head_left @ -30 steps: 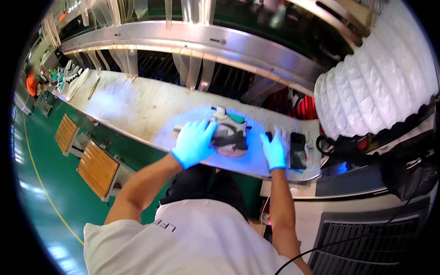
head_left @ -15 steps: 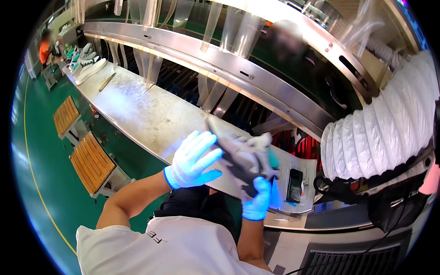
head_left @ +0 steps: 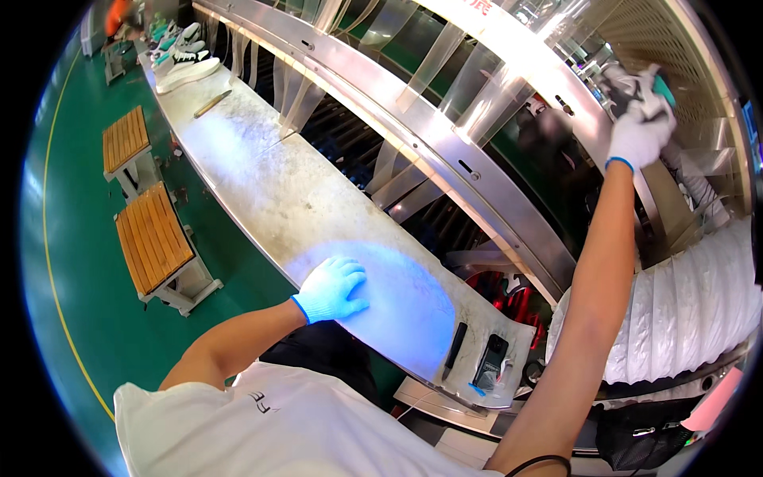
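My right hand, in a white glove with a blue cuff, reaches far out to the upper right. It grips a grey and white sneaker with a teal patch, raised beside the machine's upper metal edge; the fingers partly cover it. My left hand, also gloved and lit blue, is at the near edge of the long pale worktable. Its fingers are stretched out and nothing is in them. A slim black tool and a black phone-like device lie at the table's right end.
The machine's metal rail with clear plastic strips runs along the table's far side. At right bulges a white ribbed duct. Several shoes and a pale sole lie at the far left, past wooden-topped stools.
My right hand has carried the sneaker from above the table to the upper right. My left hand, formerly beside the sneaker, is now down by the table edge. The view has shifted.
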Motion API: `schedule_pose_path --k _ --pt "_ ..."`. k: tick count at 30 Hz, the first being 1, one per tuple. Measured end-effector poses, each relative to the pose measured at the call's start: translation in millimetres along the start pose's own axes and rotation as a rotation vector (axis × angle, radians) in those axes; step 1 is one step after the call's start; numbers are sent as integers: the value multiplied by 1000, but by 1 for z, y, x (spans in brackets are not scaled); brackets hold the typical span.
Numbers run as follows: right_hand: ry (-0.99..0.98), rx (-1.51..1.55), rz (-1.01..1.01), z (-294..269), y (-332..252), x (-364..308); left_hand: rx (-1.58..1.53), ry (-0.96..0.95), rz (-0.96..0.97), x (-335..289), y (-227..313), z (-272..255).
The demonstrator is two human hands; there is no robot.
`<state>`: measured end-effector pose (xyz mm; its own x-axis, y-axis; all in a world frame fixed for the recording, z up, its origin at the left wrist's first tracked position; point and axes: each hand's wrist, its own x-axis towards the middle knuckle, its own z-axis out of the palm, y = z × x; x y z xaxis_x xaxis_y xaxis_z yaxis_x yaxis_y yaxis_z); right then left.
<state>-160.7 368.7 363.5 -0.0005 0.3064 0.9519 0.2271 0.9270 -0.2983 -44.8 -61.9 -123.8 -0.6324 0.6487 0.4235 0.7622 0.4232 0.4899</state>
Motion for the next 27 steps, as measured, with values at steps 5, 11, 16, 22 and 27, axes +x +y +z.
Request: schedule_pose_path --k 5,11,16,22,27 --pt "-25 -187 -379 29 37 -43 -10 -15 -48 1 -2 1" --pt "-196 -92 -194 -28 56 -166 10 21 -52 -4 -6 -5" --pt "-404 -889 398 -31 148 -148 -23 34 -28 -1 -8 -2" --pt "-804 -996 534 -31 181 -124 -40 29 -31 -2 -5 -5" --pt "-827 -749 126 -45 137 -148 -52 55 -53 -2 -9 -2"
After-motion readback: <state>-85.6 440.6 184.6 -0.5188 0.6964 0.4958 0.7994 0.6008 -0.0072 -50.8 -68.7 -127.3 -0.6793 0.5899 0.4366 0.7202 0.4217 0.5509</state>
